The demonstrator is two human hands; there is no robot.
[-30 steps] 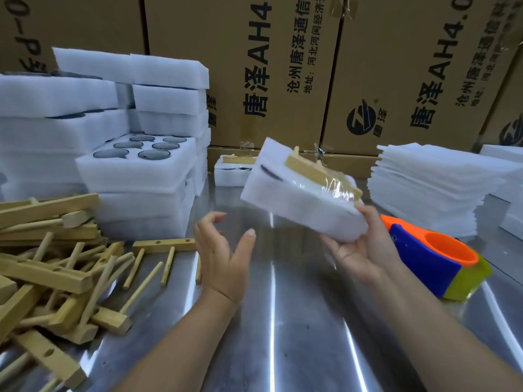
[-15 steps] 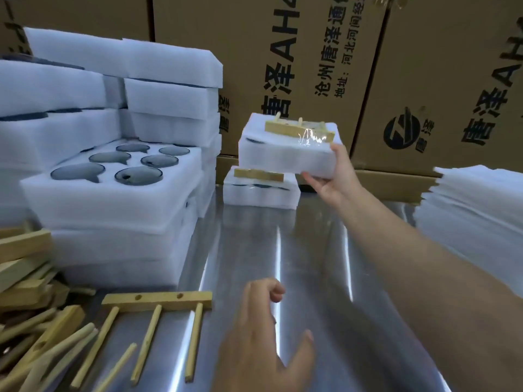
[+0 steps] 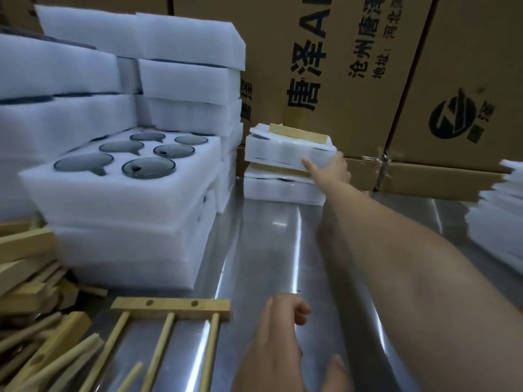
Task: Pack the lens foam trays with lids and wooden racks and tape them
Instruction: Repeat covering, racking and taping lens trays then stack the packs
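Package of white foam tray with a pale wooden rack strapped across its top (image 3: 288,149) sits at the far edge of the steel counter (image 3: 271,250), on a second like package (image 3: 283,188), against the brown printed cartons (image 3: 353,66). Its long axis runs left to right along that edge. The right hand (image 3: 329,168) is stretched out to its near right corner, fingers touching the foam; whether they grip or merely press, I cannot tell. The left hand (image 3: 283,343) hovers loosely curled, holding nothing, by the counter's near edge, just right of a loose three-pegged wooden rack (image 3: 169,309). An open foam tray of grey lenses (image 3: 127,171) tops the stack further left, so the left hand looks nearer for the next pick.
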